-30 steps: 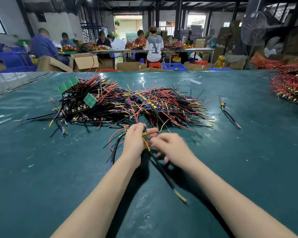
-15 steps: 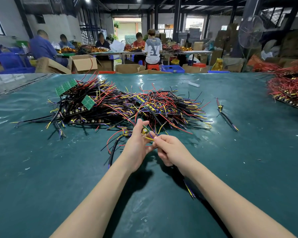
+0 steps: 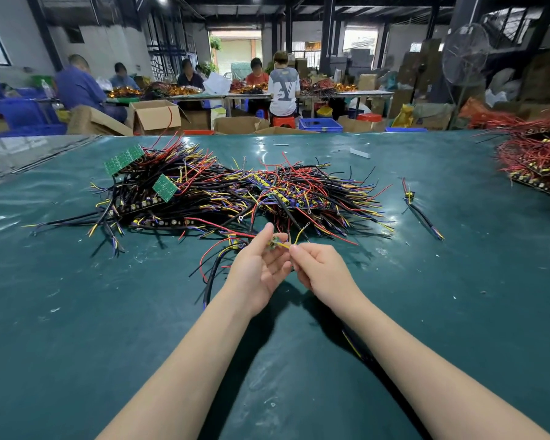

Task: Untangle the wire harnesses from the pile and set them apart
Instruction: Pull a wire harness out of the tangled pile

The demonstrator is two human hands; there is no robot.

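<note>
Hands working one wire harness (image 3: 278, 244) free, just in front of the pile (image 3: 223, 195) on the green desk (image 3: 77, 312).
Its small end is a blur between the fingers, and its cable disappears under the right forearm. The left hand (image 3: 256, 269), loosely cupped, pinches it. The right hand (image 3: 326, 271) nips its yellow wire with curled fingertips. Another harness (image 3: 424, 214) lies well apart on the right.

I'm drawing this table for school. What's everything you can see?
harness pile: one, multicoloured, table middle
circuit boards: two, green, pile's left
lone harness: one, black-red, right of pile
red wire heap: one, far right
table mat: one, dark green
cardboard boxes: several, brown, behind table
fan: one, grey, back right
held harness: one, yellow-black, between hands
left hand: holds held harness
right hand: pinches its yellow wire
</note>
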